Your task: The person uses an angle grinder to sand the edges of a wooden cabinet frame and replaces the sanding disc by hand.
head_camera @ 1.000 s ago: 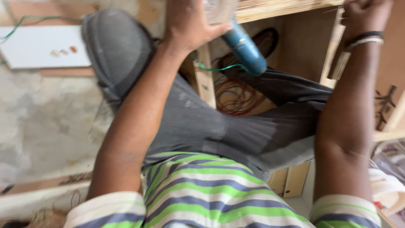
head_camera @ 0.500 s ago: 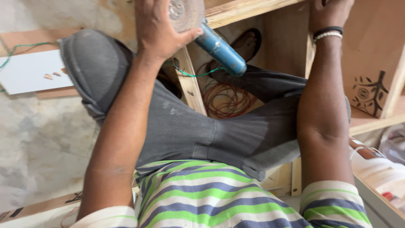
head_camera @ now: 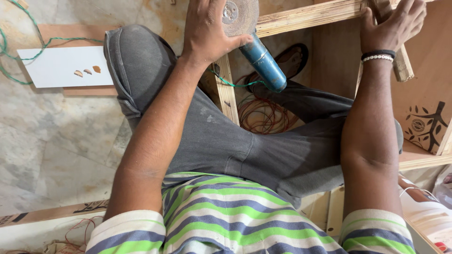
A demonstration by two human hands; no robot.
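One blue grinder (head_camera: pixel 256 49), left hand (head_camera: pixel 207 33) gripping, handle angled down-right, disc up.

Black tree-and-circle stamp (head_camera: pixel 426 124), right panel

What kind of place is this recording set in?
Probably a small carpentry or furniture-making workspace on a floor. The left hand holds a blue-handled power grinder with a round disc, the right hand steadies a pale wooden frame, and coiled reddish wire lies below.

The left hand (head_camera: pixel 207 33) hides the grinder's (head_camera: pixel 249 37) head; fingertips cut off.
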